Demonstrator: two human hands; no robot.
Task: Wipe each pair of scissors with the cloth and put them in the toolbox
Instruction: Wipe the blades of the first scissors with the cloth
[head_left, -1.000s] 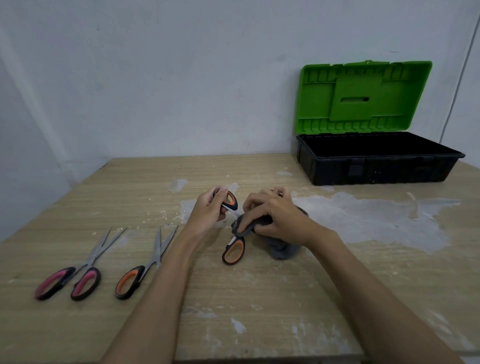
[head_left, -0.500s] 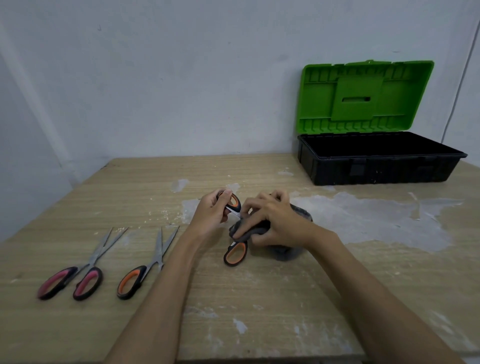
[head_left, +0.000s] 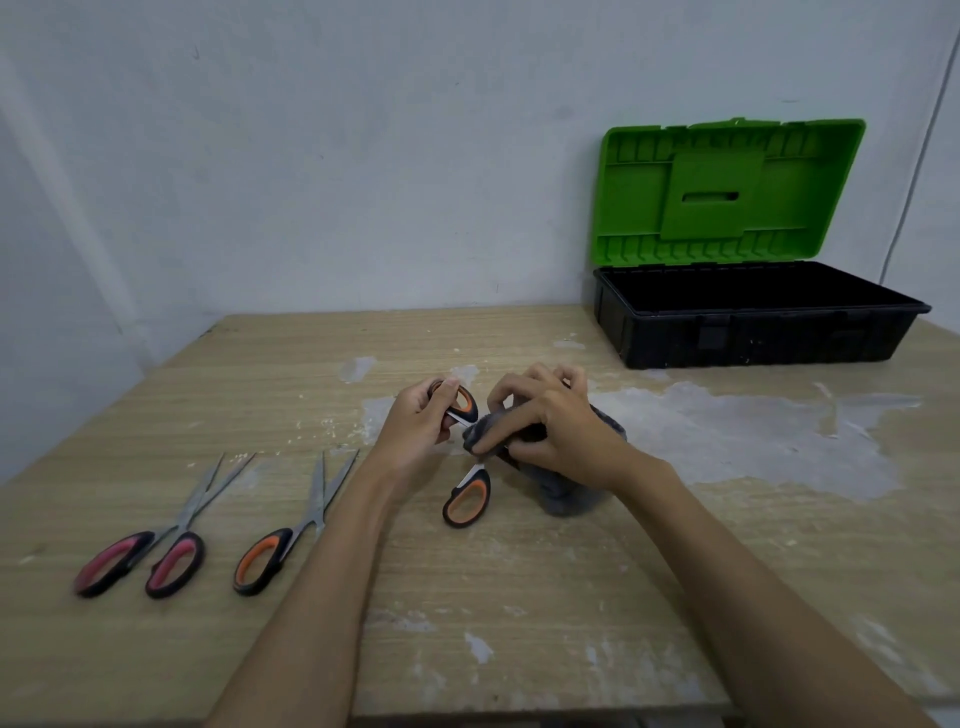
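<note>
My left hand (head_left: 415, 423) grips the upper handle of a pair of orange-handled scissors (head_left: 466, 500), spread wide open at mid-table. My right hand (head_left: 553, 428) holds a grey cloth (head_left: 571, 496) wrapped around the blades near the pivot, so the blades are hidden. Two more pairs lie flat at the left: pink-handled scissors (head_left: 140, 561) and a second orange-handled pair (head_left: 265, 561), partly behind my left forearm. The black toolbox (head_left: 753, 338) with its green lid (head_left: 727, 189) raised stands at the back right; what shows of its inside looks empty.
The wooden table (head_left: 519, 597) has patches of pale dried plaster, the largest to the right of my hands. A white wall runs close behind the table and the toolbox. The table's left edge slants away at the far left.
My right hand has shifted the cloth slightly along the scissors, its fingers now lifted higher. My left hand keeps its hold on the handle. The view has drifted a little.
</note>
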